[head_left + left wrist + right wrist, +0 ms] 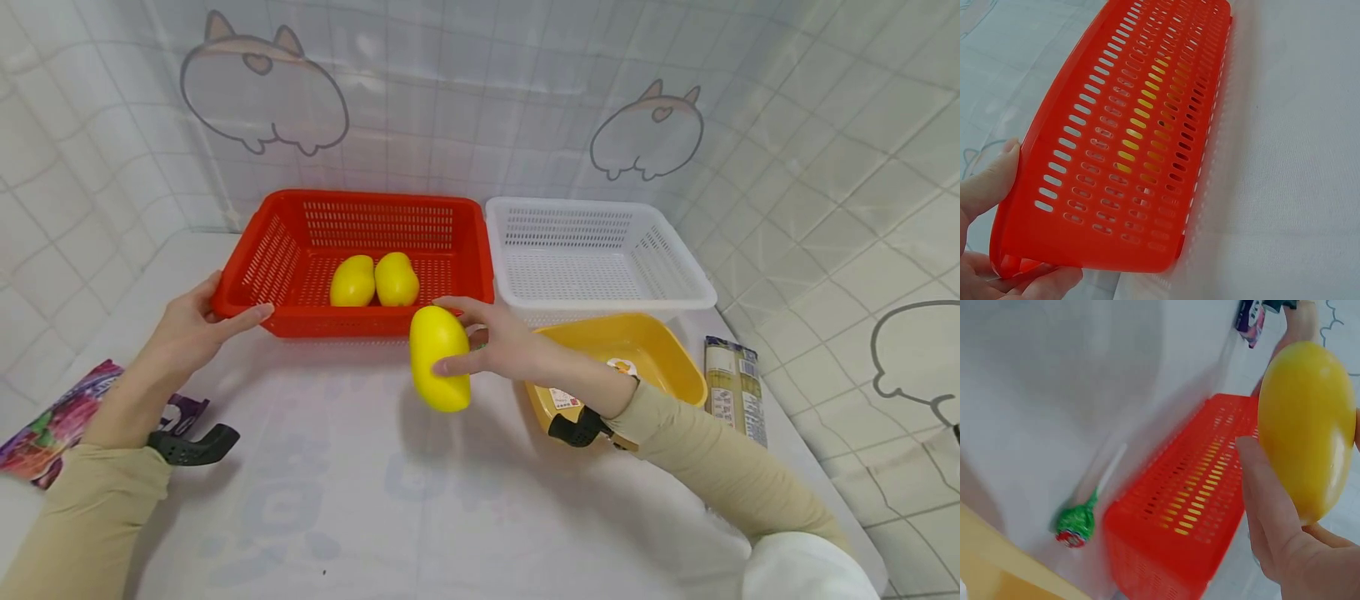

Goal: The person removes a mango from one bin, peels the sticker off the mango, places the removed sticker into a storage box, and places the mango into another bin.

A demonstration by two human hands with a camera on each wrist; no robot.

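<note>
My right hand [498,342] holds a yellow mango [437,360] in front of the red basket [345,321], thumb on one side and fingers on the other. The mango [1307,431] also shows large in the right wrist view. Two more yellow mangoes [352,282] lie side by side inside the basket. My left hand [187,329] grips the basket's near left corner, thumb along the rim. In the left wrist view, fingers curl under the rim of the red basket [1085,231], and yellow shows through its slots.
A white basket [600,304] stands right of the red one. Before it sits a yellow tub [678,367], partly under my right forearm. Clear-and-dark packets [735,387] lie far right, a purple bag [75,417] far left. A green-wrapped lollipop [1075,524] lies between basket and tub.
</note>
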